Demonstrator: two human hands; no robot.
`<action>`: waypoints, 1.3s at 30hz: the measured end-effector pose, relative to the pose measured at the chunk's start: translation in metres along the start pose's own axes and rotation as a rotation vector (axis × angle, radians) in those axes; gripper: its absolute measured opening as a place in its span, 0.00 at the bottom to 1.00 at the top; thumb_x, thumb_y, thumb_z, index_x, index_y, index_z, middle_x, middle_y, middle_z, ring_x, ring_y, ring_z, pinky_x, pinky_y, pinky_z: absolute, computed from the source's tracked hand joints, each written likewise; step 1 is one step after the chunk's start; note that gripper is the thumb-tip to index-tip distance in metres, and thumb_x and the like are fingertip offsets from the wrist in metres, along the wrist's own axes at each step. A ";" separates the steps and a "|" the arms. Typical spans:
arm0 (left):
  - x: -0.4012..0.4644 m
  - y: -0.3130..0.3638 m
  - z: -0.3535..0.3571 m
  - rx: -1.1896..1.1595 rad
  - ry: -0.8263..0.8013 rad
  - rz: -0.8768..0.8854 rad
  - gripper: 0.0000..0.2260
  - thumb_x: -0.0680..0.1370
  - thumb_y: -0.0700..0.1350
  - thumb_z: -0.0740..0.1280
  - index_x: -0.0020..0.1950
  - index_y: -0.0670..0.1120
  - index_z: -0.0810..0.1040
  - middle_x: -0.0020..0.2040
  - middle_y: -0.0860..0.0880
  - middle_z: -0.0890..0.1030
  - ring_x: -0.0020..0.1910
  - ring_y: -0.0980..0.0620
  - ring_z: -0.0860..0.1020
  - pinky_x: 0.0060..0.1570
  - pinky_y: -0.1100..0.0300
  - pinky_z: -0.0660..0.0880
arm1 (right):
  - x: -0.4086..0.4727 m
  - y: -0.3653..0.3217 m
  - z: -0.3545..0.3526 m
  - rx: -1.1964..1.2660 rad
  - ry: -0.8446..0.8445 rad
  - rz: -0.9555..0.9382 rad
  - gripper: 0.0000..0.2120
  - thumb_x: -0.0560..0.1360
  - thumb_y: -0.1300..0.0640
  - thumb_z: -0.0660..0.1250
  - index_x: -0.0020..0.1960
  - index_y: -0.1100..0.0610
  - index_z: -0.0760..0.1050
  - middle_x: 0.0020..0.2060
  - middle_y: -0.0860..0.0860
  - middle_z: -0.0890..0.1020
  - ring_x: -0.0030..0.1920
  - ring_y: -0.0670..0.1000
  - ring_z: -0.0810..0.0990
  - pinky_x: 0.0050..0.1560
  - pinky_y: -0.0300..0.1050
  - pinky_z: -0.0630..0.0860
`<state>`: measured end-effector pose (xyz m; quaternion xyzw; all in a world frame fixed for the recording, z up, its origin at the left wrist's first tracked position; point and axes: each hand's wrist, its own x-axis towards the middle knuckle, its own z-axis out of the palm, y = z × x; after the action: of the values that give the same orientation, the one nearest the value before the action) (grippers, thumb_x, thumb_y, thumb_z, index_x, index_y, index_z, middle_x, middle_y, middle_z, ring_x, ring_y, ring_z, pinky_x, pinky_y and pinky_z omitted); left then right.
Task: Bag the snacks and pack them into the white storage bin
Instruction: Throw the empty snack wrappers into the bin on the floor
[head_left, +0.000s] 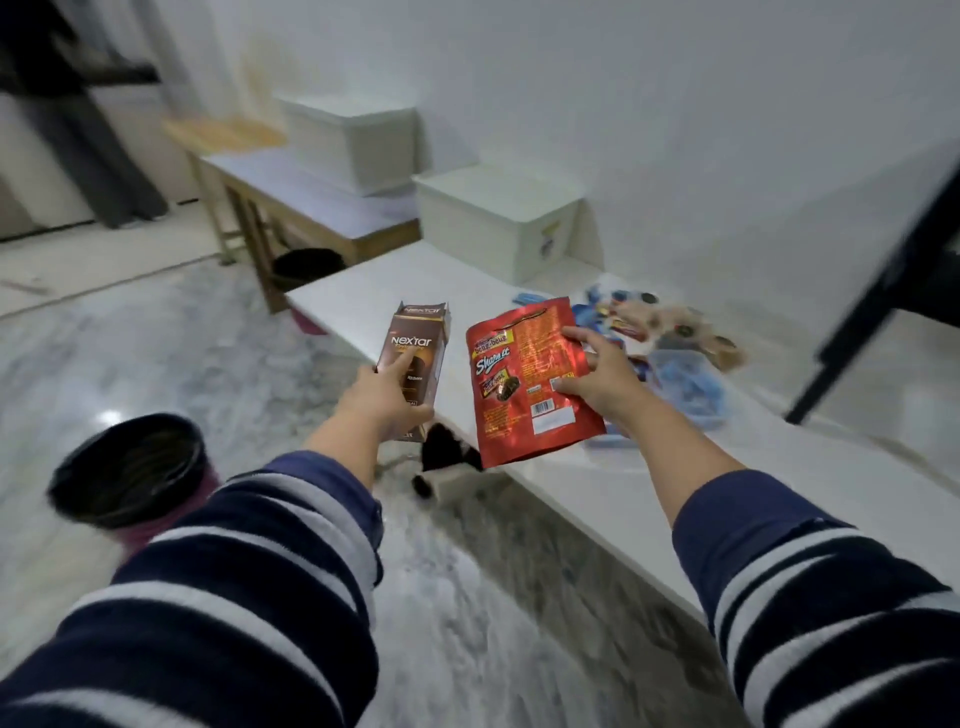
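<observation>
At the far left a round black waste bin (127, 467) with a pink base is standing on the marble floor. Just right of it, a brown cardboard Nextar snack box (413, 358), its top flaps torn open, is being held upright in the left hand (387, 402): the fingers are curled round its lower half, with the forefinger laid up the front panel. The box's long axis is standing close to vertical, tilted slightly away.

Next to it, a flat red foil snack pouch (524, 384) is being held by the right hand (592, 379), pinched at its right edge between thumb and spread fingers. Its long axis is running from the near table edge up and away, and its lower end is hanging over that edge.

Both packs are being held out over the left end of the white table (623, 499). Beyond them, against the wall, a lidded white plastic storage bin (498, 228) is resting on that table; a second white bin (358, 145) is sitting on a wooden table further left. The nearer bin lies ahead of and a little right of the pouch, so the right hand is judged the nearer one.

To the right, a blurred heap of loose small snacks (675, 325) and clear bags with blue trim (685, 384) are lying on the tabletop, near the right hand.
</observation>
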<state>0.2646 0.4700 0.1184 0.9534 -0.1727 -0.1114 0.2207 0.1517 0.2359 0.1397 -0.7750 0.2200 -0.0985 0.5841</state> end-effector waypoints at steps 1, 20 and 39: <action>0.004 -0.024 -0.012 -0.011 0.014 -0.029 0.39 0.70 0.55 0.70 0.76 0.63 0.51 0.67 0.42 0.65 0.60 0.41 0.73 0.61 0.51 0.72 | 0.012 -0.008 0.026 0.009 -0.037 -0.010 0.33 0.68 0.72 0.70 0.67 0.50 0.67 0.57 0.57 0.77 0.47 0.52 0.81 0.36 0.42 0.79; 0.069 -0.408 -0.125 -0.182 -0.025 -0.633 0.40 0.71 0.56 0.70 0.77 0.59 0.51 0.71 0.41 0.64 0.63 0.40 0.72 0.62 0.50 0.72 | 0.165 -0.088 0.486 -0.242 -0.501 -0.133 0.32 0.66 0.68 0.75 0.68 0.55 0.70 0.61 0.54 0.77 0.50 0.48 0.78 0.41 0.35 0.76; 0.250 -0.649 -0.133 -0.749 0.151 -1.086 0.40 0.72 0.53 0.68 0.76 0.63 0.47 0.67 0.42 0.58 0.60 0.37 0.72 0.61 0.47 0.74 | 0.362 -0.066 0.822 -0.491 -0.803 -0.023 0.29 0.74 0.65 0.65 0.72 0.49 0.64 0.63 0.52 0.75 0.52 0.52 0.80 0.49 0.51 0.81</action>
<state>0.7139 0.9729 -0.0968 0.7691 0.3986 -0.1920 0.4612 0.8240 0.7940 -0.0802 -0.8694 -0.0150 0.2573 0.4215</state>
